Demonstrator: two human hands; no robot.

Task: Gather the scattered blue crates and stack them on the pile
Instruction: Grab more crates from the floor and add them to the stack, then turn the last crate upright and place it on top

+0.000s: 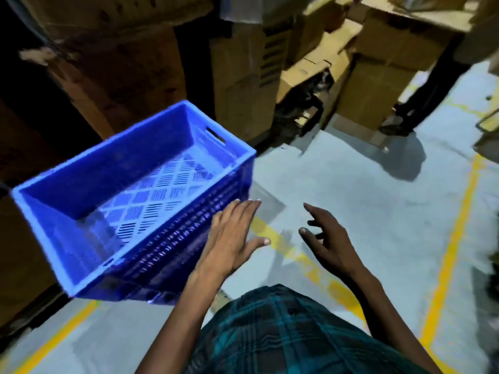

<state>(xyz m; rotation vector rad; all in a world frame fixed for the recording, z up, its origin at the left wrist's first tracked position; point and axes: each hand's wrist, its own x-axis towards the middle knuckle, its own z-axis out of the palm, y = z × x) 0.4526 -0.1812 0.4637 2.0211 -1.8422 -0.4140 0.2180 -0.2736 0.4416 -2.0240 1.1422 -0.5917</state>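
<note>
An empty blue crate (81, 184) tops a pile of nested blue crates (189, 238) on the left, its slotted bottom visible. My left hand (232, 236) hovers with straight fingers just beside the pile's right long wall, holding nothing. My right hand (326, 238) is out over the grey floor to the right of the pile, fingers spread loosely and empty. No other loose crate shows in this view.
Tall cardboard boxes (243, 85) stand stacked behind the pile and along the back. Another person's legs (421, 95) stand at the far right by the boxes. Yellow lines (448, 238) cross the grey floor (378, 211).
</note>
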